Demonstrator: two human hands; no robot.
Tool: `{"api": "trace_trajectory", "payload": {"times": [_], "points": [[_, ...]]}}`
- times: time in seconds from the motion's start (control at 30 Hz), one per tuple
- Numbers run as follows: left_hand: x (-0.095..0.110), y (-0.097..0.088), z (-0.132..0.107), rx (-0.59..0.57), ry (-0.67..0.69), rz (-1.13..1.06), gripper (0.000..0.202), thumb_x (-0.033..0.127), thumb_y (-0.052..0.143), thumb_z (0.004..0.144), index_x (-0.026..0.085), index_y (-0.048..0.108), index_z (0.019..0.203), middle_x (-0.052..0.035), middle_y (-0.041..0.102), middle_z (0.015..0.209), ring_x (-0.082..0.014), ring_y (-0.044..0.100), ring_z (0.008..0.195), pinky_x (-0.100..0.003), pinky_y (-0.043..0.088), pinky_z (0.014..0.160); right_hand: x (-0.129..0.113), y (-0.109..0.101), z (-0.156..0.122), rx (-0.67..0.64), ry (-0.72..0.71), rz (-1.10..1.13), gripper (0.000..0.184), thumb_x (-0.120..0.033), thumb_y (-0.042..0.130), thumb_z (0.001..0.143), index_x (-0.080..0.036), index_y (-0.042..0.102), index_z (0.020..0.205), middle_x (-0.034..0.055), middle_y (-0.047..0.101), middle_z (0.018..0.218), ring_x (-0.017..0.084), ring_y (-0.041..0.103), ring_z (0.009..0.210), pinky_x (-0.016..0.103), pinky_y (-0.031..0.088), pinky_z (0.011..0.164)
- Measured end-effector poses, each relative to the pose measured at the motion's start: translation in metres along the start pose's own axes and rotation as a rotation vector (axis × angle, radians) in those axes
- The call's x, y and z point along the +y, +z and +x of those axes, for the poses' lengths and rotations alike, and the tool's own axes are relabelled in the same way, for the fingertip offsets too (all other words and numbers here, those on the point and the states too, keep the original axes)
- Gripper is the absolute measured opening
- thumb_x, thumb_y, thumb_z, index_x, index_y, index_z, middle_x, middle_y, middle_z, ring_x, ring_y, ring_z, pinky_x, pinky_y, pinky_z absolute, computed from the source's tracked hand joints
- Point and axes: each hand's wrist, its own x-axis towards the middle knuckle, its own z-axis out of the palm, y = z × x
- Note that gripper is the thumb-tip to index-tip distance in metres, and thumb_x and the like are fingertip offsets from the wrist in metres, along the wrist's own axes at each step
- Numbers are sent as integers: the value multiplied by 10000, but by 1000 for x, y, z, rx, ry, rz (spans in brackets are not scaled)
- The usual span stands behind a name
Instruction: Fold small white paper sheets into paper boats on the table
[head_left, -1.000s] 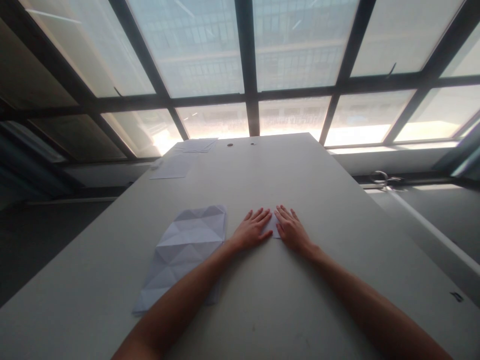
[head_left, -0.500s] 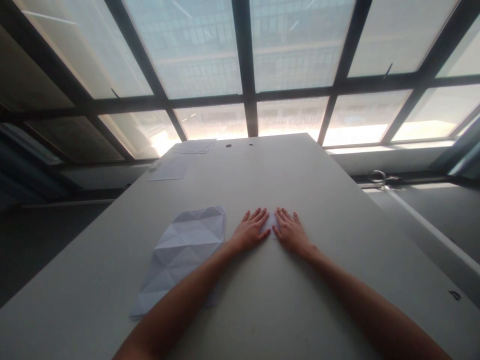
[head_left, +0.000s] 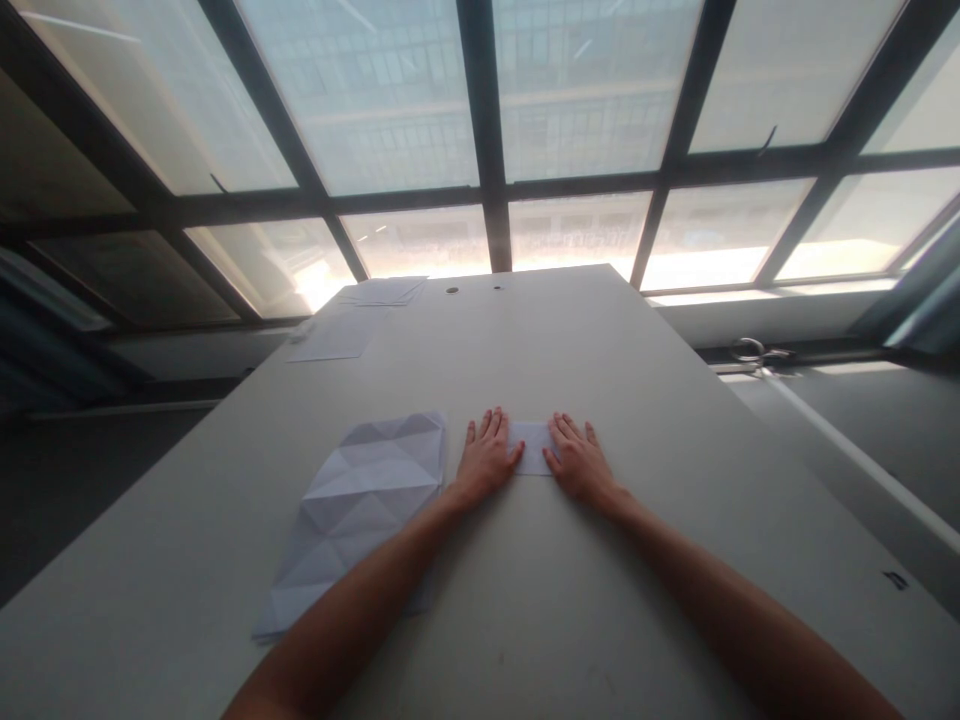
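A small white rectangle of paper [head_left: 533,449], which looks folded, lies flat on the white table [head_left: 570,350] between my hands. My left hand [head_left: 487,456] rests palm down at its left end, fingers stretched out and pointing away from me. Over the right end lies my right hand [head_left: 579,456], also flat with its fingers extended. Both hands partly cover the ends of the paper. To the left is a larger creased sheet of paper [head_left: 367,490] with a pattern of triangular folds, partly hidden under my left forearm.
More white sheets [head_left: 330,338] lie at the far left of the table, with further papers [head_left: 386,291] behind them. Two small round spots [head_left: 452,290] mark the far end. A small dark item [head_left: 895,580] lies near the right edge. Large windows [head_left: 577,90] stand beyond.
My left hand has slid left, away from my right hand, and more of the small paper shows between them. My right hand stays in about the same place. The view has shifted slightly.
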Motion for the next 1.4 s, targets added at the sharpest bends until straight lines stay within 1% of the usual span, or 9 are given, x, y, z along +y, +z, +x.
{"api": "trace_trajectory", "payload": {"times": [0.2, 0.3, 0.5, 0.63, 0.77, 0.87, 1.0, 1.17, 1.4], "points": [[-1, 1, 1, 13, -8, -17, 617, 424, 383, 982, 92, 341, 1500, -149, 307, 1579, -282, 217, 1485, -507, 171, 1200, 2, -5, -3, 17, -122, 28, 470, -326, 444, 963, -191, 497, 1410, 113, 336, 1575, 240, 180, 1488, 550, 29, 1186], [-2, 0, 1, 33, -20, -49, 578, 408, 391, 986, 134, 360, 1494, -135, 348, 1564, -274, 252, 1474, -499, 194, 1196, 1, -6, -3, 1, -147, 23, 473, -335, 441, 970, -191, 491, 1418, 111, 362, 1562, 238, 222, 1476, 523, 40, 1193], [-3, -3, 3, 120, -59, -153, 462, 358, 460, 974, 190, 477, 1404, -118, 507, 1452, -256, 405, 1391, -464, 252, 1181, 0, -2, -2, 7, -13, -14, 535, -346, 395, 984, -130, 411, 1473, 152, 311, 1579, 258, 222, 1475, 486, 116, 1188], [-2, -5, 2, 150, -12, -201, 458, 404, 534, 946, 213, 509, 1362, -102, 558, 1387, -247, 480, 1317, -469, 254, 1177, 0, 0, -1, 27, 57, -38, 545, -345, 388, 982, -115, 401, 1476, 159, 310, 1578, 263, 227, 1472, 480, 113, 1186], [-2, -8, 0, 99, 103, -237, 561, 492, 592, 905, 231, 484, 1390, -96, 531, 1421, -256, 450, 1344, -495, 222, 1183, 0, 1, -1, 56, 105, -53, 546, -340, 378, 979, -109, 404, 1473, 159, 328, 1570, 267, 239, 1465, 481, 117, 1182], [-3, -9, -1, 50, 148, -251, 619, 508, 631, 876, 243, 467, 1411, -92, 499, 1459, -262, 414, 1378, -506, 207, 1186, 1, 2, -1, 59, 114, -56, 551, -339, 372, 977, -103, 402, 1474, 161, 327, 1570, 271, 239, 1463, 484, 119, 1180], [-4, -10, 0, 29, 146, -260, 601, 490, 640, 874, 249, 487, 1403, -90, 508, 1456, -263, 419, 1379, -506, 210, 1184, 2, 3, -1, 48, 116, -54, 555, -345, 364, 979, -101, 397, 1477, 160, 314, 1577, 269, 234, 1465, 481, 110, 1182], [-5, -10, 1, 58, 140, -282, 537, 440, 646, 881, 254, 526, 1370, -77, 556, 1413, -251, 455, 1354, -497, 231, 1178, 2, 2, 0, 47, 109, -50, 549, -343, 367, 977, -105, 409, 1469, 162, 322, 1572, 271, 238, 1463, 483, 113, 1180], [-6, -11, 2, 61, 135, -315, 520, 432, 663, 875, 240, 557, 1347, -85, 570, 1401, -251, 463, 1352, -495, 239, 1176, 2, 1, 0, 45, 99, -41, 537, -339, 376, 976, -104, 425, 1457, 164, 335, 1566, 270, 239, 1464, 484, 116, 1181]]}}
